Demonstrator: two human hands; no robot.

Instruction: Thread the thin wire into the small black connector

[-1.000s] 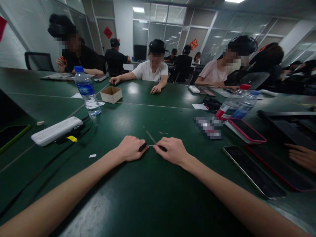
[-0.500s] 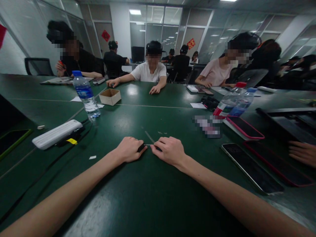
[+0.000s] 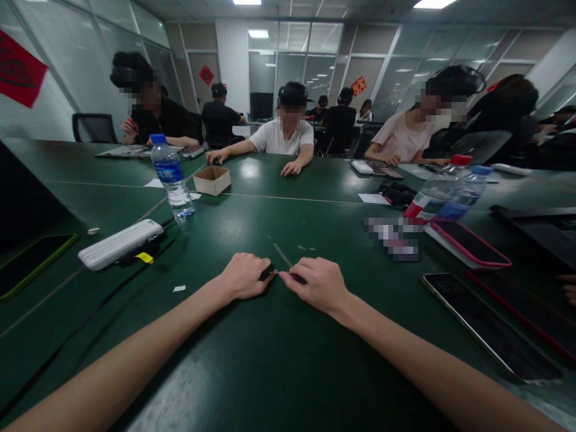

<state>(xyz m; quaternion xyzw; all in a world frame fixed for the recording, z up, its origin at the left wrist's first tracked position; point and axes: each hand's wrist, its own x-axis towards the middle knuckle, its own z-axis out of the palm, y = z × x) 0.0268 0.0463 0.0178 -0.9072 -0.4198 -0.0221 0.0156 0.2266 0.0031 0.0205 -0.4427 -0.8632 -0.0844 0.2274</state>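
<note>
Over the green table [image 3: 234, 366], my left hand [image 3: 244, 277] is closed around a small black object [image 3: 267, 273], whose end shows past the fingertips. My right hand [image 3: 320, 281] pinches a dark, slim piece [image 3: 298, 278], mostly covered by the fingers. The two hands almost meet, with a narrow gap between thumb tip and black end. What kind of object these pieces are, and whether they join, I cannot tell. A thin clear strip [image 3: 282, 255] lies just beyond my right fingers.
To the left are a water bottle [image 3: 173, 180], a white power strip [image 3: 120, 244] and a small open box [image 3: 212, 180]. Several phones, including a black phone [image 3: 488, 324], and two bottles lie or stand right. A person in white [image 3: 282, 137] sits opposite.
The camera has turned slightly left, so the scene sits further right. More of the black object shows at my left fingertips. The thin light line between my hands shows less.
</note>
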